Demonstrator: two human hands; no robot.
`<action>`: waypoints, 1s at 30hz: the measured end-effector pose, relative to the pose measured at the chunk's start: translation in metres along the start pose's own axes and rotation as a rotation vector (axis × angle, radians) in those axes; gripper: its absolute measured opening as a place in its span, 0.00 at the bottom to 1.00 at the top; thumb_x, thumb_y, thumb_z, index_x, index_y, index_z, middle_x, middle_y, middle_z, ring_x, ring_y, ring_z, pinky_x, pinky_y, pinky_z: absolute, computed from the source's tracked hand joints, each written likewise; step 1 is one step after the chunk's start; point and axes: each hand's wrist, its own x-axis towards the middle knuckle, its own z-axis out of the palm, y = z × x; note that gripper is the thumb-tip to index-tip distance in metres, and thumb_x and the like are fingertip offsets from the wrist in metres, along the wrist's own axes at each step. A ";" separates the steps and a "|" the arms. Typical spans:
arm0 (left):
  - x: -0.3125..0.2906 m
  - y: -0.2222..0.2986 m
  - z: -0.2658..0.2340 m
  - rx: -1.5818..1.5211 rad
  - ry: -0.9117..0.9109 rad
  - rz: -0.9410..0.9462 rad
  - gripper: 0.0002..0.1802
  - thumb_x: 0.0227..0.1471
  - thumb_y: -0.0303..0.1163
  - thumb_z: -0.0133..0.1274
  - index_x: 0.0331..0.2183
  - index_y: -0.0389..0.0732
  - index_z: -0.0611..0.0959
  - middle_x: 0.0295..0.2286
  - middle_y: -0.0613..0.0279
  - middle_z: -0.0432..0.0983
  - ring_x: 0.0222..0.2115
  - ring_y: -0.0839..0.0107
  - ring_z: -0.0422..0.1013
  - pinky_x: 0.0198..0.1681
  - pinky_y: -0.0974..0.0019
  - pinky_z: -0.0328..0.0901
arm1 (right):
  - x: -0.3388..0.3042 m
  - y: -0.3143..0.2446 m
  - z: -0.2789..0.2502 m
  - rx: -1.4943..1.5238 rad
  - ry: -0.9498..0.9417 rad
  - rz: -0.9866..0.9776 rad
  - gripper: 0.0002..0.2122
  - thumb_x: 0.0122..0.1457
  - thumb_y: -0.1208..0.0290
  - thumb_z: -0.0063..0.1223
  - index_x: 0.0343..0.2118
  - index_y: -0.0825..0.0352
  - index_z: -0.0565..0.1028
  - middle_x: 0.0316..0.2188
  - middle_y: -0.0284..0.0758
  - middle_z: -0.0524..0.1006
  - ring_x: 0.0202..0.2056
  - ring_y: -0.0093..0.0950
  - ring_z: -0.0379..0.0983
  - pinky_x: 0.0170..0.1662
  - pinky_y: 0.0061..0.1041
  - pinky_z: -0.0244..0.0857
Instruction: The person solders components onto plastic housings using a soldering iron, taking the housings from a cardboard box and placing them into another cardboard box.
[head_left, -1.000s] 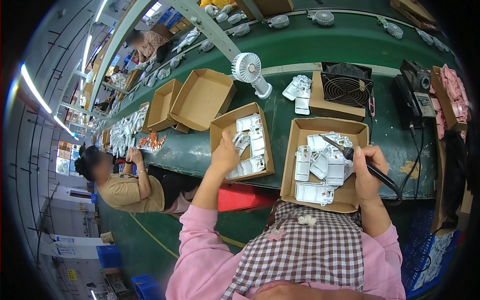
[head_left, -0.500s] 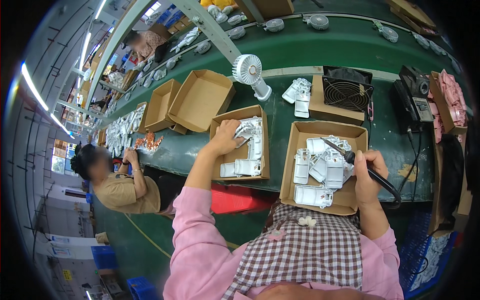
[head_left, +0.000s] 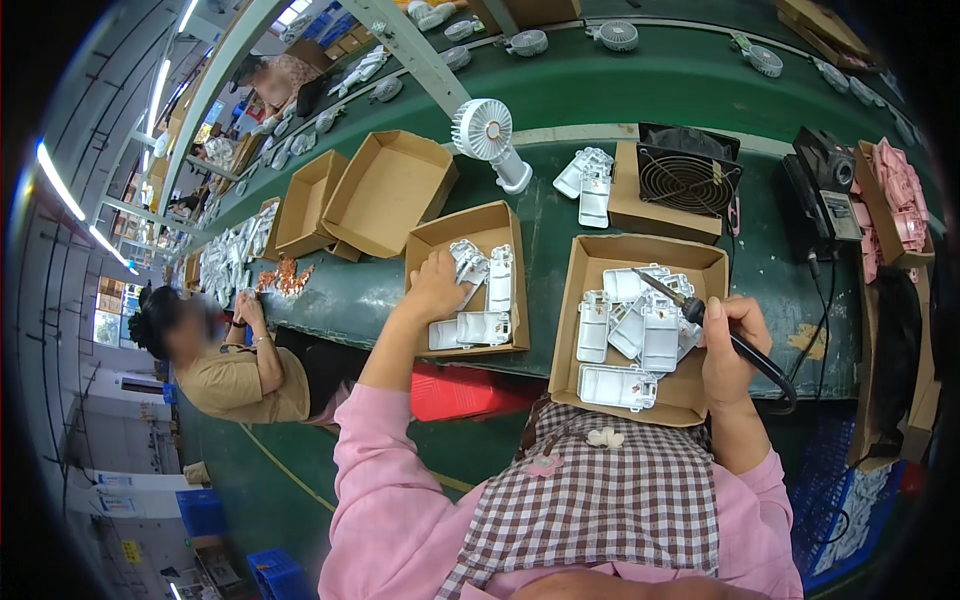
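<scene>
Left hand (head_left: 435, 285): palm down inside the left box (head_left: 450, 228), fingers bent and touching a white case (head_left: 470, 262); I cannot tell whether they grip it.
Left box's cases: the touched one lies aslant at the fingertips, another lies just to its right, and more lie nearer the body than the fingers.
Right hand (head_left: 733, 345): fingers and thumb wrapped around the handle of a soldering iron (head_left: 692, 308).
Iron's reach: slants up and left from the right fingers, tip over the heap of white cases (head_left: 660, 340); I cannot tell whether it touches one. The cord bends down to the right of the hand.
Right box (head_left: 690, 395): just left of and beneath the right fingers, holding that heap.
Beyond the right fingers: a black fan (head_left: 686, 182) on a cardboard box, loose cases (head_left: 594, 190) left of it.
Beyond the left fingers: a white fan (head_left: 486, 130), upright on the bench (head_left: 765, 265).
Well left of the left fingers: copper-coloured bits (head_left: 286, 277) and a person in a tan shirt (head_left: 240, 380).
</scene>
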 end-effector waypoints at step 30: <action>-0.060 0.021 -0.032 -2.066 -0.434 0.600 0.36 0.39 0.29 0.60 0.51 0.32 0.67 0.43 0.43 0.69 0.40 0.50 0.72 0.35 0.48 0.75 | 0.000 -0.001 -0.001 0.095 0.029 -0.040 0.06 0.56 0.80 0.54 0.25 0.67 0.69 0.20 0.27 0.68 0.22 0.14 0.59 0.25 0.16 0.52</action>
